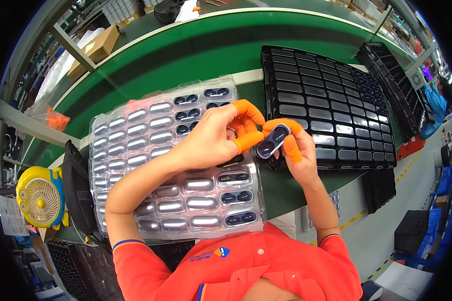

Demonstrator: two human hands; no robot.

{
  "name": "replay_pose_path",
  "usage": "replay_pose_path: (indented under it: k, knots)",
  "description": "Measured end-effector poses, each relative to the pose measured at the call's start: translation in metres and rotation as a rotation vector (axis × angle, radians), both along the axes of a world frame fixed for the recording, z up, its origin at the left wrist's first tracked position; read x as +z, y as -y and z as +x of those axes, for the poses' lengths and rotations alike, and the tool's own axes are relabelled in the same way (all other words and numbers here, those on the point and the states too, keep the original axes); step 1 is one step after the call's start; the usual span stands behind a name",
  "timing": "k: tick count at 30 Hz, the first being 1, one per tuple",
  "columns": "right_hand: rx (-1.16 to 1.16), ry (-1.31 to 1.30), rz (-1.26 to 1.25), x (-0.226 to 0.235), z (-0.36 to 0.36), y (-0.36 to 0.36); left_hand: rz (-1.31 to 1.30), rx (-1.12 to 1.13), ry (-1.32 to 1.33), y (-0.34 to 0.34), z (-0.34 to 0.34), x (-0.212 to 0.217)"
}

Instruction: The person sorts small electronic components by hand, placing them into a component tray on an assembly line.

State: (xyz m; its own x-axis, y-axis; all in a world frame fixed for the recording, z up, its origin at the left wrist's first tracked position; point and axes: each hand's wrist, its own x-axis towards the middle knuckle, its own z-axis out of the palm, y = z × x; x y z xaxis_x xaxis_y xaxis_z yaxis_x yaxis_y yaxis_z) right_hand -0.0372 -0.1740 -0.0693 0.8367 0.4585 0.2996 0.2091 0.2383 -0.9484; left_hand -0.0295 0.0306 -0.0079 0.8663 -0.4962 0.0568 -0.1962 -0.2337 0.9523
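My right hand (300,150), with orange finger cots, pinches a small dark oblong case (273,142) with two round recesses and a pale rim, like an earbud case. It is tilted above the table's edge between two trays. Close to the case's left end is my left hand (226,129), also in orange finger cots, its fingers curled but apart with nothing visible between them. Beneath my left forearm lies a clear plastic tray (186,86) of silvery oblong shells (198,185). Along its right side, several pockets hold dark pieces with paired round recesses (240,217).
A black compartment tray (331,99) lies to the right, with dark pieces (369,88) in its far right corner. Another black tray (394,90) stands beyond it. At left are a yellow fan (40,198) and a black bag (80,188). A green panel (186,50) rises behind.
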Motion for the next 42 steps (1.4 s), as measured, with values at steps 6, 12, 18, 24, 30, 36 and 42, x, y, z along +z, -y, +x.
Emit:
replay_pose_path:
  k: [6, 12, 18, 24, 30, 36, 42]
  knots:
    - [-0.096, 0.087, 0.156, -0.005, 0.001, 0.000, -0.235, -0.134, -0.288, -0.001, 0.004, 0.001]
    - [-0.136, 0.135, 0.150, -0.004, -0.001, -0.001, -0.295, -0.184, -0.298, 0.002, 0.001, -0.003]
    - [-0.194, 0.267, 0.031, 0.001, -0.004, -0.007, -0.061, -0.006, -0.190, 0.001, -0.003, 0.002]
    - [-0.164, 0.242, 0.098, -0.006, -0.001, -0.009, 0.466, -0.075, 0.402, -0.027, 0.008, 0.021]
    - [-0.263, 0.199, 0.036, -0.005, 0.002, -0.002, 0.858, -0.093, 0.282, -0.075, 0.006, 0.025]
    - [-0.344, 0.220, 0.040, 0.000, 0.001, -0.009, 1.081, -0.008, 0.196, -0.080, -0.016, 0.032]
    - [-0.349, 0.135, 0.016, 0.010, 0.001, -0.005, 0.836, 1.353, 0.454, -0.031, -0.099, 0.067]
